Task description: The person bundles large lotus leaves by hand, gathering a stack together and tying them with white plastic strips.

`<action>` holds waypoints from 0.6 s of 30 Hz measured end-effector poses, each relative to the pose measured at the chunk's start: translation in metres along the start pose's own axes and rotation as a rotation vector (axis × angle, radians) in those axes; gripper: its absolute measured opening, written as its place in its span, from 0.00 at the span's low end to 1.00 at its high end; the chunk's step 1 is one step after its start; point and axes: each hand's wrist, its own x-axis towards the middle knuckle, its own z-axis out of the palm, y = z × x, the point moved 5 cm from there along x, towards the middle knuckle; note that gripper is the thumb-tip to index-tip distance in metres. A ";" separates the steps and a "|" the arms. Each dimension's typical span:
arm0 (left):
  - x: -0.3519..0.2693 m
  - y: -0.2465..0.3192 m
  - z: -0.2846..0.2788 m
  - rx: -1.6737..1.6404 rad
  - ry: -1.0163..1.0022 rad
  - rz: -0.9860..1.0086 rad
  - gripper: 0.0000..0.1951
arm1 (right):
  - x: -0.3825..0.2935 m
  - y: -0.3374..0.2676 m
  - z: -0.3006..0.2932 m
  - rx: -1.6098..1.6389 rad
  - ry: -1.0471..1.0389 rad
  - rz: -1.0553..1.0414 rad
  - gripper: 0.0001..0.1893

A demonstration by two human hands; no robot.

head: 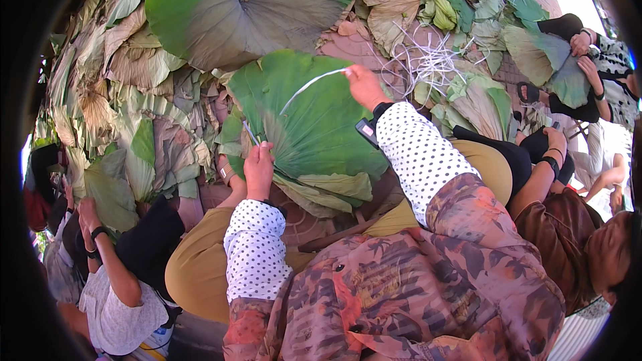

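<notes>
A round stack of green lotus leaves lies in front of my knees, with folded, paler leaf edges at its near side. My right hand pinches one end of a white plastic strip above the stack's far right part. From there the strip curves left and down to the leaf surface. Over the stack's left edge, my left hand grips a thin pale strip end between thumb and fingers. Whether both ends belong to one strip cannot be seen.
Beyond lies a large half-browned lotus leaf. Dry leaves are heaped to the left. Loose white strips lie tangled on the paving, near a leaf bundle. People sit close on both sides, some holding leaves.
</notes>
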 end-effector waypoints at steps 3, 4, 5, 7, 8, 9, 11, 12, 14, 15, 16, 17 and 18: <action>0.007 0.005 0.015 -0.030 -0.025 0.004 0.18 | 0.016 0.050 -0.022 0.453 0.005 0.315 0.12; 0.007 0.003 0.013 -0.029 -0.025 0.008 0.19 | 0.013 0.047 -0.013 0.457 -0.002 0.317 0.12; 0.008 0.000 0.012 -0.025 -0.023 0.005 0.19 | 0.009 0.038 0.001 0.500 -0.025 0.211 0.12; 0.011 -0.002 0.017 -0.032 -0.039 -0.034 0.19 | -0.001 0.027 0.016 0.537 -0.042 0.107 0.12; 0.012 -0.001 0.020 -0.032 -0.041 -0.034 0.19 | -0.008 0.004 0.012 0.174 0.095 -0.319 0.12; 0.012 -0.004 0.018 -0.035 -0.039 -0.038 0.19 | -0.026 -0.019 0.021 -0.200 0.222 -0.733 0.11; 0.010 -0.009 0.015 -0.034 -0.034 -0.046 0.19 | -0.032 -0.023 0.023 -0.163 0.274 -0.685 0.12; 0.009 -0.014 0.010 -0.046 -0.014 -0.056 0.19 | -0.026 -0.010 0.017 -0.100 0.327 -0.385 0.13; 0.008 -0.022 -0.003 -0.055 0.014 -0.068 0.19 | -0.022 0.013 0.006 0.198 0.408 0.016 0.14; 0.017 -0.013 0.012 -0.138 -0.013 -0.078 0.19 | -0.007 0.038 -0.026 0.308 0.568 0.056 0.15; 0.022 -0.008 0.026 -0.214 -0.039 -0.099 0.19 | 0.002 0.063 -0.053 0.364 0.613 0.106 0.16; 0.023 -0.001 0.038 -0.231 -0.058 -0.089 0.19 | 0.005 0.079 -0.073 0.424 0.651 0.158 0.16; 0.021 -0.002 0.034 -0.195 -0.047 -0.089 0.19 | -0.001 0.072 -0.071 0.318 0.594 0.153 0.16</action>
